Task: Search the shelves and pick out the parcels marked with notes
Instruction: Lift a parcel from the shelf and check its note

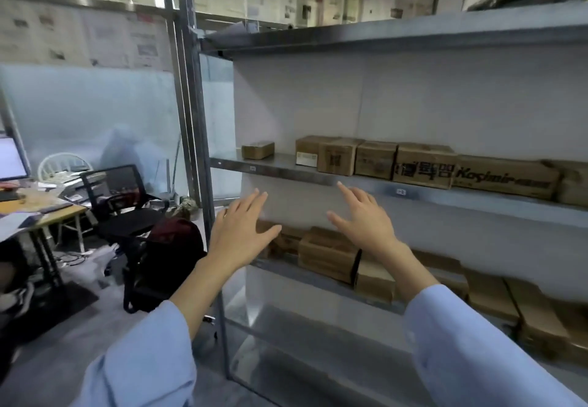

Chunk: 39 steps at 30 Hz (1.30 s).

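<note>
Both hands are up before the rack, nothing held; your left hand [241, 231] is flat with fingers spread; your right hand [366, 222] is spread likewise, its index fingertip close under the edge of the middle shelf [318, 178]. Parcels lie in two places: a brown row of parcels [423, 164] on that shelf, with a small box [257, 149] apart at its left end; and the lower-shelf parcels [327, 254], partly behind your hands. Work one shelf at a time, left to right; turn each box so every face shows; begin with the box with a white slip [307, 153], the likeliest candidate. Whether that slip is a note or a shipping label, cannot tell; the print is too blurred. The rightmost boxes are cut off by the frame; what lies on the top shelf [381, 37] is mostly hidden from below.
</note>
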Available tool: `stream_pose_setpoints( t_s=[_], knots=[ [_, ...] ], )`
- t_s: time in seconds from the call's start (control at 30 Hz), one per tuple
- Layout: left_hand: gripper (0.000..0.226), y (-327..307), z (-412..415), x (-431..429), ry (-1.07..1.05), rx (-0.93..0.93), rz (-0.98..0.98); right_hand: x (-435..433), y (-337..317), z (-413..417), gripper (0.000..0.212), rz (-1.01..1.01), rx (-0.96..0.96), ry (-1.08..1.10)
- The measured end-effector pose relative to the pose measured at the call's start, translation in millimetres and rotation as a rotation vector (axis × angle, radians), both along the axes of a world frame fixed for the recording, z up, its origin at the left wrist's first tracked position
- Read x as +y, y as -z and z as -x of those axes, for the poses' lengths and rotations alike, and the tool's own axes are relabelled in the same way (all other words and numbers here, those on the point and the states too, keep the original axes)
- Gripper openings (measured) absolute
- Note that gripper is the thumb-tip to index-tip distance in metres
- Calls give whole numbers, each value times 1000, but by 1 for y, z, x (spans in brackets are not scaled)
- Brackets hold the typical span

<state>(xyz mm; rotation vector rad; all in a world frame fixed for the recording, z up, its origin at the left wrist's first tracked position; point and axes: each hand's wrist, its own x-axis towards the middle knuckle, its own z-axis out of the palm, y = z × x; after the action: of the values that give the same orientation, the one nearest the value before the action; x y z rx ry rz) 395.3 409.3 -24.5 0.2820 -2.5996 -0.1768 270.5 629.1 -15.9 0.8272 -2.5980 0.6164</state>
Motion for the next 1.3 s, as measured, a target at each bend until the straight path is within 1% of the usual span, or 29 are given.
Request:
stream_pose_setpoints(
  t_s=[0.2, 0.3, 0.4, 0.53, 0.6, 0.7, 0.8, 1.03, 1.17, 1.3],
  knots=[
    [74, -37, 83, -64, -35, 45, 37, -73, -34, 92, 72, 48, 62, -13],
    [73, -40, 121, -86, -31, 60, 60, -101, -41, 128, 72, 49, 87, -3],
    [74, -39, 159, -105, -8, 61, 40, -122, -43, 157, 71, 41, 107, 6],
    [73, -40, 215, -127, 65, 75, 37, -139, -45, 194, 68, 77, 170, 20],
    [74, -42, 246, -140, 101, 83, 63, -146, -48, 212, 67, 84, 204, 61],
    [75, -48, 291, -159, 173, 88, 67, -159, -56, 235, 65, 58, 273, 150],
    [74, -57, 327, -167, 251, 116, 63, -170, -66, 249, 63, -3, 294, 200],
    [76, -65, 398, -177, 423, 129, 104, -189, -76, 279, 62, -70, 199, 337],
    [79, -61, 423, -177, 511, 113, 56, -196, -77, 288, 63, -87, 157, 390],
    [78, -56, 444, -173, 602, 119, -28, -196, -77, 300, 59, -69, 119, 434]
  ],
)
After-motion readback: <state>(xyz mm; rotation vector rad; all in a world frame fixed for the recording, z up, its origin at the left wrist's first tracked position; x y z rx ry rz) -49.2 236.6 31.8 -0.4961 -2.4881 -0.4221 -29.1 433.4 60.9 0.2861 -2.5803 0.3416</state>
